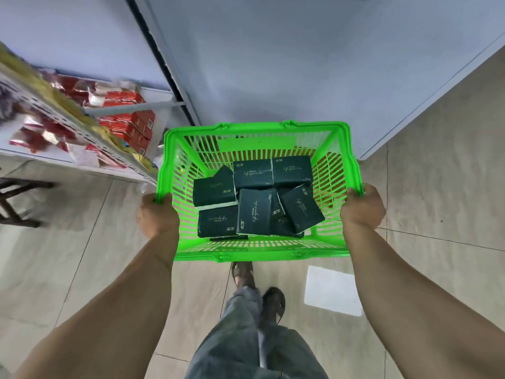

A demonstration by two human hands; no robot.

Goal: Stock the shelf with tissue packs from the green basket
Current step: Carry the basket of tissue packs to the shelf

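While the left hand (157, 214) and right hand (362, 205) each clutch a side rim of the green basket (254, 248) at centre frame, the dark tissue packs (254, 212) inside look light, soft, best pinched across their flat faces.

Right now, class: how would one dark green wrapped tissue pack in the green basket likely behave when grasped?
The dark green wrapped tissue pack probably feels light and squashy, since it is soft-wrapped. Its glossy film may be slightly slippery. Flat-sided, it should not roll.
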